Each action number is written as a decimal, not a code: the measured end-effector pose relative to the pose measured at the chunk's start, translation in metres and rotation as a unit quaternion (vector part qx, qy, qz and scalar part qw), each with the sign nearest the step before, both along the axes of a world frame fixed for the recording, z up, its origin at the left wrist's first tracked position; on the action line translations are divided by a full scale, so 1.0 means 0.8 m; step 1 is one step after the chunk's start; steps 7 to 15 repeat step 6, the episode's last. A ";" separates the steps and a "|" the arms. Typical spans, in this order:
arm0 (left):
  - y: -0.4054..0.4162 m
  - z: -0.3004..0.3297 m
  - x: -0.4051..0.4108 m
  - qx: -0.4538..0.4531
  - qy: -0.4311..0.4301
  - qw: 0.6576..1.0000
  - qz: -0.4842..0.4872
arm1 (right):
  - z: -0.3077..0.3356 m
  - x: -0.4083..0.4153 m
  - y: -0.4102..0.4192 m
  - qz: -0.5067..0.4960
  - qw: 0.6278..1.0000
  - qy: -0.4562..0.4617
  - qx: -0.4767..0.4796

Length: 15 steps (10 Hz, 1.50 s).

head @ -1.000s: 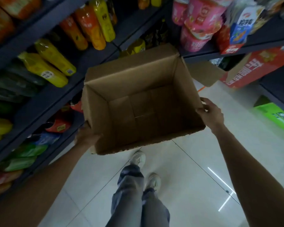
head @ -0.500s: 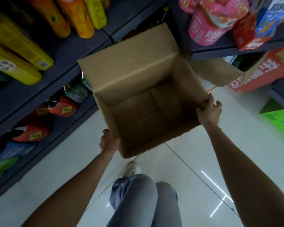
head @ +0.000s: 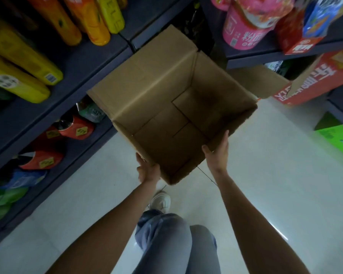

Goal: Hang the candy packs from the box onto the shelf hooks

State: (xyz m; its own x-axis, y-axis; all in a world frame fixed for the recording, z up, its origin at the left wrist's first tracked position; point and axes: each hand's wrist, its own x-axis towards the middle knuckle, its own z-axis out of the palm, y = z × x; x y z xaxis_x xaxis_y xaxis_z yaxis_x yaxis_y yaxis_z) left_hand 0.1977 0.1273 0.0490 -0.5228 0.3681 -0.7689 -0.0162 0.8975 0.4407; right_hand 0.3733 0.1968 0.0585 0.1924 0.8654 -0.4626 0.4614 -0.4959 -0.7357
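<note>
From the head camera I look straight down into an open cardboard box (head: 166, 107) held out in front of me above the pale tiled floor (head: 275, 184). I see only its folded bottom flaps inside; no candy packs show in it. Its top flaps stand open, the far one leaning toward the shelving.

My left hand (head: 147, 171) presses flat against the outside of the box's near left wall, close to the nearest corner, fingers straight and together. My right hand (head: 218, 151) lies against the near right wall, fingers stretched up along the cardboard and the thumb spread apart toward the rim. Neither hand curls round an edge; the box sits squeezed between the two palms.

To the left runs a dark shelf unit (head: 83, 62) with yellow bottles (head: 22, 62) and orange bottles (head: 83, 20) lying on an upper level, and red cans (head: 77, 129) with yellow labels on the level below. Green and blue bags (head: 12, 192) sit lower still, near the left edge.

At upper right another shelf carries a pink tub (head: 246, 30) and colourful cartons. A red carton (head: 321, 76) with an open brown flap stands beneath it, and a green carton (head: 339, 139) lies at the right edge.

Below the box I see grey trousers (head: 166, 244) and one white shoe (head: 160, 200) on the floor.
</note>
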 end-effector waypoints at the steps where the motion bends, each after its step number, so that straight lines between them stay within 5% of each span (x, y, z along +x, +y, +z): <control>1: 0.018 0.003 0.026 0.047 -0.079 0.992 0.090 | 0.001 -0.021 -0.012 0.027 0.997 0.038 0.068; 2: 0.047 -0.001 0.027 0.095 -0.142 0.970 0.174 | -0.003 -0.022 0.019 0.048 0.994 0.077 0.069; 4: 0.084 0.019 -0.015 0.081 -0.194 0.966 0.150 | 0.006 -0.021 0.057 0.079 0.984 0.160 -0.003; 6: 0.065 0.080 -0.024 -0.001 -0.130 0.990 0.046 | 0.080 -0.019 0.045 0.103 0.994 -0.029 0.025; 15: 0.065 0.080 -0.024 -0.001 -0.130 0.990 0.046 | 0.080 -0.019 0.045 0.103 0.994 -0.029 0.025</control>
